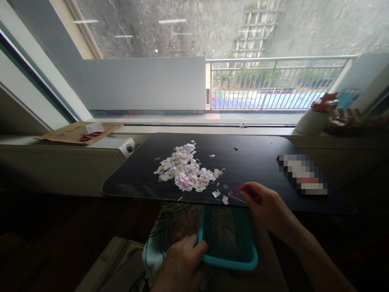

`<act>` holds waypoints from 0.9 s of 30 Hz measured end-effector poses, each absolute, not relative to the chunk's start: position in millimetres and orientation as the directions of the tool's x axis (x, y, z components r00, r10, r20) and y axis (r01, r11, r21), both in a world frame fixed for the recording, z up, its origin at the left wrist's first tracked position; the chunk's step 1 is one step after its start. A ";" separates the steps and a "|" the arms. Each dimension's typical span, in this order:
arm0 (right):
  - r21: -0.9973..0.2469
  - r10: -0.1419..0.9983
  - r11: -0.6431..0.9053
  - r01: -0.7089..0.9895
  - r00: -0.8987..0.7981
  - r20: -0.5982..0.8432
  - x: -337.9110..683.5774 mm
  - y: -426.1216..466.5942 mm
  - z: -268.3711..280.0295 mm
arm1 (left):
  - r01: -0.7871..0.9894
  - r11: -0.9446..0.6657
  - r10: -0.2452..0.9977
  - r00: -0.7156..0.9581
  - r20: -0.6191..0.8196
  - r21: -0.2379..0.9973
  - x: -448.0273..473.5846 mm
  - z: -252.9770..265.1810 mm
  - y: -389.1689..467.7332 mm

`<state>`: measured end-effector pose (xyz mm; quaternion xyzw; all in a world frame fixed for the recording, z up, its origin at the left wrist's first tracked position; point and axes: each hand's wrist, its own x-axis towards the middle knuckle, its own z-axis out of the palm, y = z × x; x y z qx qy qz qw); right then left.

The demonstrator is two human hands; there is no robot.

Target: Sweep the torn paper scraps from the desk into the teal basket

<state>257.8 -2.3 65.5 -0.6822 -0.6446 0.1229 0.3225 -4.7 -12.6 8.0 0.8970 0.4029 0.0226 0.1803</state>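
Note:
My left hand (185, 257) is closed on the left rim of a teal plastic container (231, 265), just below the front edge of the dark table. The inside of the container is dim, and I cannot make out what lies there. At the table's front edge, my right hand (264, 198) pinches a thin, see-through, pinkish plastic piece (235, 191), which rests low against the tabletop. A heap of small cut paper scraps (185, 172), mostly white with some pink, lies on the table left of it. A few loose scraps (216, 194) are close to the plastic piece.
On the right of the black table (252, 162) lies a blurred-out rectangular object (304, 174). Red-handled scissors (91, 136) rest on a brown paper envelope (67, 133) above a white radiator (112, 144). A pale pot (313, 121) stands on the windowsill.

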 end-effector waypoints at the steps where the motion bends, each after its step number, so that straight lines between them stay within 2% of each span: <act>1: -0.613 0.963 0.049 0.789 0.126 0.238 257.2 -2.7 64.0 | 0.713 -0.612 0.730 0.675 -0.102 0.342 -4.9 8.0 -12.4; 7: -0.660 0.979 0.086 0.747 0.059 0.195 255.4 -14.9 65.8 | 0.715 -0.612 0.737 0.671 -0.084 0.337 -5.4 6.9 -12.8; 16: -0.607 0.956 0.191 0.771 -0.005 0.295 240.4 15.4 75.0 | 0.702 -0.603 0.742 0.668 -0.056 0.380 -10.5 11.7 -12.3; 24: -0.617 0.986 0.088 0.782 0.018 0.163 258.2 -17.6 74.6 | 0.682 -0.583 0.765 0.644 0.013 0.442 -14.9 11.7 -10.1; 27: -0.619 0.981 0.077 0.781 0.053 0.188 259.8 -17.6 71.7 | 0.678 -0.594 0.757 0.653 0.018 0.433 -12.0 9.3 -11.0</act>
